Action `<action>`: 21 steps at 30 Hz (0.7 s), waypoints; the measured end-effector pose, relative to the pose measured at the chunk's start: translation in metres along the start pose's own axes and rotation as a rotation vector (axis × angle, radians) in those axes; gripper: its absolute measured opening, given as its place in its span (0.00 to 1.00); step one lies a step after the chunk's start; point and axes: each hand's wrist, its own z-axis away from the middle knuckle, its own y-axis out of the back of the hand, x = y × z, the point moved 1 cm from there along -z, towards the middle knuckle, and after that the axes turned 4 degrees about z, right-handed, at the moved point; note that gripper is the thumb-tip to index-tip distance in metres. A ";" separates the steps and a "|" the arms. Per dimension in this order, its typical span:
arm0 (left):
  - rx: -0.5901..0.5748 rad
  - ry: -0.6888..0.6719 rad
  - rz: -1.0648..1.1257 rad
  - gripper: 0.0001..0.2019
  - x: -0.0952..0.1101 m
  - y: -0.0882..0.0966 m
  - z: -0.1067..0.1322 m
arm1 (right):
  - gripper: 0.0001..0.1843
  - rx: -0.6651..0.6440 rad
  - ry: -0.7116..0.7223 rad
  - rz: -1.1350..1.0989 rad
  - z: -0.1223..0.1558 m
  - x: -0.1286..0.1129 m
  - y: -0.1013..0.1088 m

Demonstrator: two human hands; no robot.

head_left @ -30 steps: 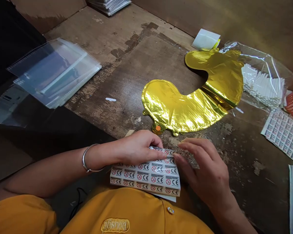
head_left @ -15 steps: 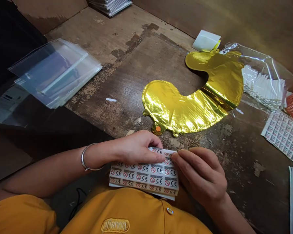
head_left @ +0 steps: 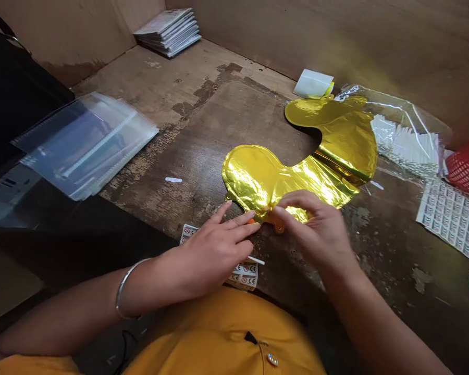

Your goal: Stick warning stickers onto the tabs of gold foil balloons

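A flat gold foil balloon point(head_left: 254, 172), curved in shape, lies on the worn wooden table. My left hand point(head_left: 221, 247) rests flat with fingers spread. Its fingertips press on the balloon's lower edge, partly over a small orange spot point(head_left: 251, 221). At that same edge, my right hand point(head_left: 316, 224) has thumb and forefinger pinched together on the foil, which puckers there. Whether a small label is also in the pinch, I cannot tell. Under my left hand is a sheet of CE stickers point(head_left: 244, 276), mostly covered, and a thin white stick point(head_left: 257, 260) pokes out beside it.
Clear plastic sleeves point(head_left: 89, 146) are piled at the left. A stack of flat packets point(head_left: 172, 34) stands at the back. To the right are a clear bag of white sticks point(head_left: 406, 140), a red basket point(head_left: 467, 166) and another sticker sheet point(head_left: 453, 219). A folded paper point(head_left: 313, 83) touches the balloon's far end.
Both hands have left the top of the sticker sheet and moved up to the balloon's lower edge. My left hand has let go of the sheet and spread its fingers. The view has shifted slightly.
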 end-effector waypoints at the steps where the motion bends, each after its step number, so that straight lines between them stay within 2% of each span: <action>1: -0.023 -0.006 0.017 0.07 -0.003 -0.002 -0.001 | 0.04 -0.029 0.018 0.027 -0.002 0.002 -0.008; 5: -0.050 0.011 0.087 0.06 -0.009 -0.005 -0.003 | 0.05 -0.032 0.006 0.084 -0.001 0.010 -0.024; 11: -0.021 0.038 0.118 0.07 -0.010 -0.010 -0.001 | 0.06 -0.035 -0.037 0.049 0.003 0.021 -0.024; 21: -0.018 0.036 0.123 0.07 -0.011 -0.011 -0.002 | 0.06 -0.042 -0.012 0.121 0.005 0.020 -0.033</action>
